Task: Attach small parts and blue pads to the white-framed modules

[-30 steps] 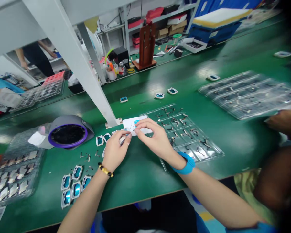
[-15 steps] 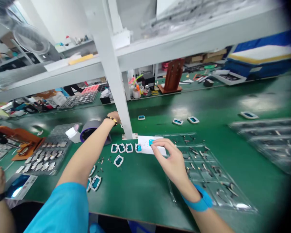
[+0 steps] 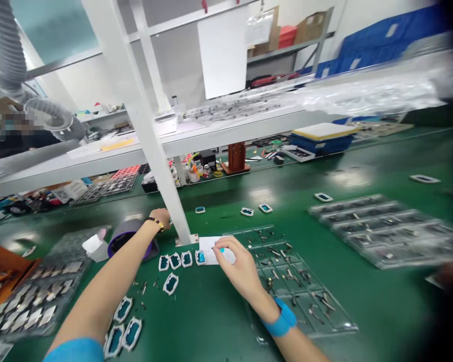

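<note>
My right hand (image 3: pixel 238 264) hovers over a white sheet of paper (image 3: pixel 207 245), thumb and forefinger pinched together. What lies between the fingertips is too small to make out. A small bright blue piece (image 3: pixel 222 250) shows just behind them. Left of the paper stands a row of white oval frames with blue-green centres (image 3: pixel 175 260); the frame nearest the paper (image 3: pixel 200 257) has a brighter blue part in it. My left hand (image 3: pixel 160 217) reaches far forward beside the white post (image 3: pixel 151 136), which covers its fingers. Below that forearm sits a dark round container with a purple rim (image 3: pixel 130 239).
A clear compartment tray of small parts (image 3: pixel 287 271) lies right of my right hand; another tray (image 3: pixel 381 226) is farther right. More frames (image 3: pixel 132 333) lie near the front. A tray of silvery pieces (image 3: pixel 33 296) is at left. A shelf (image 3: pixel 226 133) crosses above the bench.
The view has tilted up and swung to the right. My right fingertips have shifted left over the paper, past the blue piece. My left hand stays reached out by the post.
</note>
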`<state>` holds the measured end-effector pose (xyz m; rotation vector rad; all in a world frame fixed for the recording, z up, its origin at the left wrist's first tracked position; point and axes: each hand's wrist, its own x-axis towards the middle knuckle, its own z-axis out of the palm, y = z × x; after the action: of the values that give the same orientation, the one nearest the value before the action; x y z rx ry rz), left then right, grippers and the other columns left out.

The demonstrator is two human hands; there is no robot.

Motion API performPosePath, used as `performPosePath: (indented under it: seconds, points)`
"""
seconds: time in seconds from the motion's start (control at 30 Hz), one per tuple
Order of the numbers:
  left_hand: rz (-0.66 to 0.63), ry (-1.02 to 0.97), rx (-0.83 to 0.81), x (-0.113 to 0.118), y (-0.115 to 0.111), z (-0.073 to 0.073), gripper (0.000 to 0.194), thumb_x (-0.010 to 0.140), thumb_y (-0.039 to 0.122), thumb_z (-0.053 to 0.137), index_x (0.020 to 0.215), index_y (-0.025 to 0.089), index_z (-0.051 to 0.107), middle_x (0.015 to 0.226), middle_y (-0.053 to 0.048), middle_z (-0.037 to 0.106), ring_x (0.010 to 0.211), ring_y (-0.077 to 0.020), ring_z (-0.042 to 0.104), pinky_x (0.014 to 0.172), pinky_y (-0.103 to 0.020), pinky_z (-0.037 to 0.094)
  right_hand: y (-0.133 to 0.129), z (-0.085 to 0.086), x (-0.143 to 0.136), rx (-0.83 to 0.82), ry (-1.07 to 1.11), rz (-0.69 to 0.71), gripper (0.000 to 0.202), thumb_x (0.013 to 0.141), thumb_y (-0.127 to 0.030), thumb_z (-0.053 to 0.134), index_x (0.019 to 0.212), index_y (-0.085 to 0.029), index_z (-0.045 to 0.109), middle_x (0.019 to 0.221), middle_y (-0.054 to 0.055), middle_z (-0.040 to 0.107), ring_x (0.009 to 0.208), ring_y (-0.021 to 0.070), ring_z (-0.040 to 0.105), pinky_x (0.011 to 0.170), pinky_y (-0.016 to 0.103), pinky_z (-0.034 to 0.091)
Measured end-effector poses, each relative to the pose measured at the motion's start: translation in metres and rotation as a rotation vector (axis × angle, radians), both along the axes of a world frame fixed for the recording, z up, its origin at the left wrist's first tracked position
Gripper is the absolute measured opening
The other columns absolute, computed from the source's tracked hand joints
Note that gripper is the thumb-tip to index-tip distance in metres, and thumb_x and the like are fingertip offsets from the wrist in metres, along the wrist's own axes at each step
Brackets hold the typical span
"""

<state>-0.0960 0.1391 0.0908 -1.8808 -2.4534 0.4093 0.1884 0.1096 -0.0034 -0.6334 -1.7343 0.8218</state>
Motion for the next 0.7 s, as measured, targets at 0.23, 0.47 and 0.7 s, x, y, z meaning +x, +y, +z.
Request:
performPosePath:
  seconds: [0.23, 0.47, 0.7]
  points:
    - [-0.061, 0.164, -0.023, -0.001, -0.066, 0.029, 0.032, 0.084, 0.026, 0.065, 0.112, 0.012, 0.073, 0.118, -0.021, 0.072, 0.105, -0.0376, 0.073, 0.088, -0.043, 0.057, -0.003, 0.007, 0.002, 0.024, 0.002, -0.037, 0.009, 0.096, -0.025, 0.060, 0.090, -0.024, 0.067, 0.099, 0.005, 0.071, 0.096, 0.0233, 0.068, 0.087, 0.038, 0.053]
    - [-0.375, -0.273, 0.016, 0.057, -0.127, 0.022, 0.040, 0.089, 0.039, 0.061, 0.127, 0.026, 0.069, 0.129, -0.005, 0.072, 0.111, -0.0245, 0.071, 0.099, -0.032, 0.054, 0.003, 0.019, 0.013, 0.024, 0.098, -0.111, 0.007, 0.096, -0.024, 0.062, 0.091, -0.023, 0.067, 0.100, 0.006, 0.070, 0.096, 0.0221, 0.067, 0.088, 0.037, 0.052]
    - [-0.446, -0.303, 0.003, 0.115, -0.061, -0.048, 0.049, 0.085, 0.036, 0.069, 0.133, 0.024, 0.065, 0.132, -0.008, 0.071, 0.113, -0.0301, 0.071, 0.091, -0.037, 0.058, 0.005, 0.015, 0.012, 0.009, 0.095, -0.131, 0.008, 0.096, -0.025, 0.063, 0.091, -0.023, 0.068, 0.100, 0.006, 0.069, 0.096, 0.0228, 0.067, 0.087, 0.038, 0.053]
